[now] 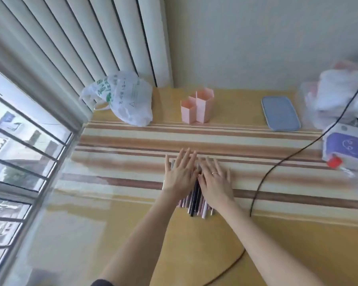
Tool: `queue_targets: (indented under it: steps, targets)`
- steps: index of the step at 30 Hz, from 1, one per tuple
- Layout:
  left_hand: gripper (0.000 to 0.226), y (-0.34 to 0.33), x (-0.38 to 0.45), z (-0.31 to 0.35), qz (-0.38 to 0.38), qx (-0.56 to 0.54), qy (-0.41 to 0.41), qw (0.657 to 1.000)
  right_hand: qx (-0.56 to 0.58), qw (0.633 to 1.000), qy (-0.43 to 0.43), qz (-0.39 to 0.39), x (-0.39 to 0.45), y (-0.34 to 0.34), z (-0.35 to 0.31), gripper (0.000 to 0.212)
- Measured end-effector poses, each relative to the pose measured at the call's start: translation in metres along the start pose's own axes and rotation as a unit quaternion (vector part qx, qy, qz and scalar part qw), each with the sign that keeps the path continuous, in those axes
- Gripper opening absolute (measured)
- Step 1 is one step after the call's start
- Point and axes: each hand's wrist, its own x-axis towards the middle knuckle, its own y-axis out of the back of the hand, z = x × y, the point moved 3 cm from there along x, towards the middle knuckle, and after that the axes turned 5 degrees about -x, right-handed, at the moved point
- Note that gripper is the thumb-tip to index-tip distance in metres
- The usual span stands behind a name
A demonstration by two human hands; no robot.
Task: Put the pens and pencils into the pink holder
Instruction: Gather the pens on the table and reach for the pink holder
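Note:
A bunch of pens and pencils (195,203) lies side by side on the striped table, pointing away from me. My left hand (180,176) and my right hand (215,182) rest flat on top of the bunch with fingers spread, covering its far half. Only the near ends and a dark strip between my hands show. The pink holder (197,107), made of hexagonal compartments, stands upright and empty-looking at the back of the table, well beyond my hands.
A white plastic bag (122,100) lies left of the holder. A blue-grey tray (280,113) sits at the back right. A purple and white device (346,147) and bags crowd the right edge. A black cable (277,168) crosses the table right of my hands. A window runs along the left.

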Motion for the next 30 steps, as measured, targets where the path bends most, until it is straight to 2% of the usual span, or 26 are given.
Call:
queue_targets:
  steps: [4, 7, 13, 18, 27, 30]
  targets:
    - [0.065, -0.025, 0.000, -0.008, 0.012, 0.027, 0.010, 1.000, -0.029, 0.998, -0.001, 0.062, 0.006, -0.025, 0.008, 0.065]
    - [0.067, -0.029, 0.001, -0.005, 0.037, 0.022, 0.001, 0.999, -0.011, 0.994, 0.009, 0.105, 0.008, -0.029, 0.007, 0.069]
    - [0.069, -0.039, 0.004, -0.006, 0.089, 0.016, -0.016, 0.996, -0.008, 0.989, 0.027, 0.147, 0.008, -0.035, 0.009, 0.073]
    - [0.049, -0.040, 0.002, -0.004, 0.103, 0.026, -0.020, 0.994, -0.001, 0.986, 0.040, 0.165, 0.010, -0.036, 0.012, 0.050]
    - [0.050, -0.039, -0.001, 0.000, 0.094, -0.010, -0.010, 0.995, 0.035, 0.982, 0.036, 0.180, 0.003, -0.033, 0.012, 0.048]
    - [0.049, -0.036, -0.002, 0.004, 0.109, -0.067, -0.024, 0.992, 0.103, 0.974, 0.045, 0.198, -0.001, -0.030, 0.013, 0.048]
